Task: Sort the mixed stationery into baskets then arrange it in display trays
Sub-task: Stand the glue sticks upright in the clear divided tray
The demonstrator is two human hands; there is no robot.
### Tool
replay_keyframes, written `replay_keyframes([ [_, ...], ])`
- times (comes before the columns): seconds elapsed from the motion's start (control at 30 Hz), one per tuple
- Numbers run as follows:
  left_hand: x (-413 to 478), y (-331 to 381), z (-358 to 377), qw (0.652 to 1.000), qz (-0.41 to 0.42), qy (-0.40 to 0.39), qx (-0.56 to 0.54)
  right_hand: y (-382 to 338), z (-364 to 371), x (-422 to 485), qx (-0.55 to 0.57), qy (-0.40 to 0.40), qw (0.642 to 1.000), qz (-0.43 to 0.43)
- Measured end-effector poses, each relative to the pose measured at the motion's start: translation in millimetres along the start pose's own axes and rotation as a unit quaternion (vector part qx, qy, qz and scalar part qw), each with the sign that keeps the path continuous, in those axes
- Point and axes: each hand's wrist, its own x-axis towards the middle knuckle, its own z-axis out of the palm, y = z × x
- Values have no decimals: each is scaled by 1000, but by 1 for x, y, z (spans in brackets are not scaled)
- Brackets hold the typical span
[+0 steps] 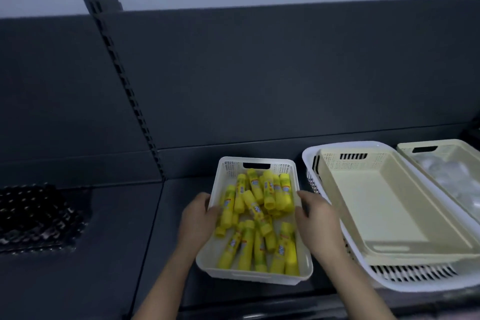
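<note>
A person stands at a dark shelf (117, 241) and holds a white basket (255, 161) that sits near the shelf's front edge, about in the middle. The basket is full of yellow glue sticks (253, 205), all one kind, lying in a jumble. I think they are sorted and the basket is being set down or lined up.

The left hand (198, 218) is on the basket's left wall. The right hand (315, 218) is on its right wall. One hand on each side helps keep the basket level, so no glue sticks roll out. On both hands the fingers bend over the rim and clamp onto the wall. The picture is a bit blurry, so I cannot see each finger well. Both arms reach forward from the front edge, and the wrists turn in a little.

Just beside it, toward the right end of the shelf, a cream tray (376, 205) sits inside a big white basket (389, 284). It may be waiting for stationery. A second cream tray (441, 143) is at the far right, with something clear inside. A black pile (33, 215) lies at the left end.
</note>
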Motion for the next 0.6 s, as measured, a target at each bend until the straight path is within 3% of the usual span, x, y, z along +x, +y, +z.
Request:
replay_keyframes([
  [0.23,2,-6,-2,999,24,7,26,3,26,1,-56,-19,995,76],
  [0.43,0,-4,-4,996,41,18,79,-1,27,6,-110,-23,990,89],
  [0.6,-9,5,-10,999,17,16,32,-1,17,8,-109,-56,990,71],
])
